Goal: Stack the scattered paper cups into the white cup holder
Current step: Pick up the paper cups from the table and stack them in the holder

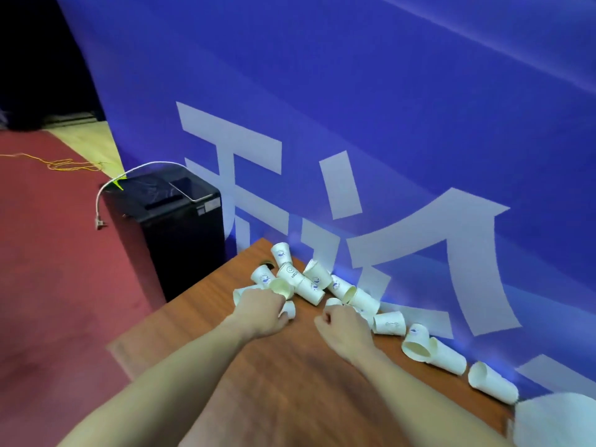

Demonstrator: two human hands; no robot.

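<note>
Several white paper cups (317,277) lie scattered on a wooden table (290,382), most of them on their sides along the blue banner. My left hand (261,312) curls its fingers round a small cup (289,310) at the near edge of the pile. My right hand (342,324) is curled like a fist, and the rim of another cup (333,301) peeks out above its knuckles. More cups (491,382) trail off to the right. A blurred white rounded object (554,421), probably the cup holder, fills the bottom right corner.
The blue banner (387,124) with large white characters rises directly behind the table. To the left of the table, a black box-shaped machine (167,221) with a white cable stands on red carpet (48,253). An orange cord lies on the floor further back.
</note>
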